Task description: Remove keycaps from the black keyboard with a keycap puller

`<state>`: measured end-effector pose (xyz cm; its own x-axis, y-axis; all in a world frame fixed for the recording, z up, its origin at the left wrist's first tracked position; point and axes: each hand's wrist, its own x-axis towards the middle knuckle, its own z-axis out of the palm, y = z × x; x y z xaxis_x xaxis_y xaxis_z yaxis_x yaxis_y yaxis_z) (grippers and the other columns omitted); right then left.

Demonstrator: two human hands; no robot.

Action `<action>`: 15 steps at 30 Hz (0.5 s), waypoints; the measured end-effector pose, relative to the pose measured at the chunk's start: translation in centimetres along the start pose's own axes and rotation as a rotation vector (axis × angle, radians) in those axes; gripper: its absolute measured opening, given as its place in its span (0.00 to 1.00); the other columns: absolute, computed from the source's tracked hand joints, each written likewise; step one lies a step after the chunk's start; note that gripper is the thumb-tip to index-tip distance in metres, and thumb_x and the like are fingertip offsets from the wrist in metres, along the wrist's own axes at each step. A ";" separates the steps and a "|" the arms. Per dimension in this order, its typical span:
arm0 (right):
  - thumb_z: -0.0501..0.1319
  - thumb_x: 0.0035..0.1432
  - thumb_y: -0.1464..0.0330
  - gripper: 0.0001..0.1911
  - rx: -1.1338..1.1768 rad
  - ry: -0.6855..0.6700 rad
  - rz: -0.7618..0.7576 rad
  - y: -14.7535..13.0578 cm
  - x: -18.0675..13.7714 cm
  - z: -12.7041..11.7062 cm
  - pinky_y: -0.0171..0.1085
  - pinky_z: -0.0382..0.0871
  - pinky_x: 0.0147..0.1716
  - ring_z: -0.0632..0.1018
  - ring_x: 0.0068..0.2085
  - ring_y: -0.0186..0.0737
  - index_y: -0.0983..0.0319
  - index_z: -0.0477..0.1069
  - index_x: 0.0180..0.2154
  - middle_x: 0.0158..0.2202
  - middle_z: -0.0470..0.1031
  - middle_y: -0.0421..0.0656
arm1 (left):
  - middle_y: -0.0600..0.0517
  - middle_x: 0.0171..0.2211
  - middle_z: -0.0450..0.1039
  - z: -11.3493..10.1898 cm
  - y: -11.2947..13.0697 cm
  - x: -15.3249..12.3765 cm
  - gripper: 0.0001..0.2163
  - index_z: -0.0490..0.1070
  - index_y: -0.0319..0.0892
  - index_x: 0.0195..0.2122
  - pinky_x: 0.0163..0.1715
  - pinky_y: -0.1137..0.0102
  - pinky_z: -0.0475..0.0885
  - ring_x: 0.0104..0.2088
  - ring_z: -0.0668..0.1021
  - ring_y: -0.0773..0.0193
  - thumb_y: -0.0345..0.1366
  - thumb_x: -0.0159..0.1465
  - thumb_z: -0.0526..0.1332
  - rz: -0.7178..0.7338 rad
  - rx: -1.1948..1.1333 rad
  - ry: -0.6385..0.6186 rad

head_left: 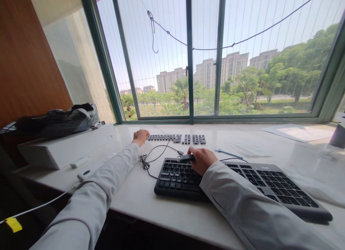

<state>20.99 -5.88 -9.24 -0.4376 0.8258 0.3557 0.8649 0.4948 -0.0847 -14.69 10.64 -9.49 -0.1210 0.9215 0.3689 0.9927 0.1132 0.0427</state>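
Observation:
Loose black keycaps (pixel 164 137) lie in rows on the white table, laid out like a keyboard. At the left end of these rows is my left hand (pixel 140 136), its fingers curled down together at the nearest keycaps; whether one is between them is hidden. My right hand (pixel 203 159) is closed around a small black-handled tool (pixel 187 158) with a pale tip pointing left. Beneath it lies a black keyboard (pixel 168 187). Keycaps sit on its lower left rows, while many other positions show bare sockets. My right sleeve covers its middle.
A cable (pixel 146 165) lies bunched left of the keyboard. Behind the keyboard lies a thin blue tool (pixel 229 153). On the left are a white box (pixel 64 146) with a dark bag (pixel 56 119) on top and a white power strip (pixel 88 171). Paper (pixel 296 132) lies at right.

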 end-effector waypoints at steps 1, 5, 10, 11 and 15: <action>0.58 0.53 0.70 0.12 0.002 0.004 0.003 0.0 0.0 -0.2 0.37 0.60 0.29 0.79 0.35 0.46 0.59 0.71 0.42 0.35 0.81 0.46 | 0.51 0.44 0.80 -0.7 0.4 -0.1 0.10 0.80 0.48 0.41 0.42 0.69 0.68 0.45 0.78 0.56 0.34 0.60 0.63 0.009 -0.009 0.013; 0.57 0.55 0.70 0.12 0.014 0.015 0.025 -0.2 -0.1 -0.6 0.37 0.61 0.30 0.80 0.35 0.46 0.59 0.72 0.42 0.36 0.81 0.46 | 0.50 0.42 0.80 -4.1 3.0 -0.9 0.10 0.79 0.48 0.43 0.42 0.66 0.69 0.43 0.79 0.55 0.34 0.64 0.60 0.084 -0.064 0.076; 0.57 0.55 0.71 0.12 0.099 0.099 0.055 0.4 0.1 0.1 0.37 0.63 0.34 0.80 0.37 0.47 0.58 0.72 0.42 0.35 0.81 0.45 | 0.51 0.43 0.80 -7.9 8.2 -4.8 0.12 0.78 0.50 0.45 0.41 0.67 0.69 0.42 0.79 0.57 0.43 0.67 0.58 0.301 -0.157 0.148; 0.57 0.55 0.71 0.12 0.132 0.143 0.056 0.6 0.2 0.3 0.37 0.64 0.35 0.80 0.37 0.47 0.58 0.72 0.42 0.34 0.81 0.45 | 0.52 0.43 0.80 -8.4 9.2 -5.9 0.13 0.78 0.51 0.46 0.41 0.68 0.69 0.40 0.79 0.60 0.46 0.67 0.57 0.348 -0.177 0.154; 0.56 0.58 0.67 0.07 0.271 0.360 0.071 1.5 0.5 0.4 0.37 0.65 0.34 0.81 0.35 0.47 0.58 0.72 0.38 0.31 0.80 0.45 | 0.53 0.35 0.80 -9.0 12.5 -10.2 0.16 0.78 0.49 0.45 0.33 0.71 0.67 0.32 0.79 0.64 0.50 0.67 0.56 0.665 -0.381 0.149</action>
<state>21.91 -4.59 -9.56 -0.2249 0.7373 0.6370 0.7731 0.5329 -0.3438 -1.02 -0.69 -4.42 0.4744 0.6883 0.5487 0.7923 -0.6055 0.0746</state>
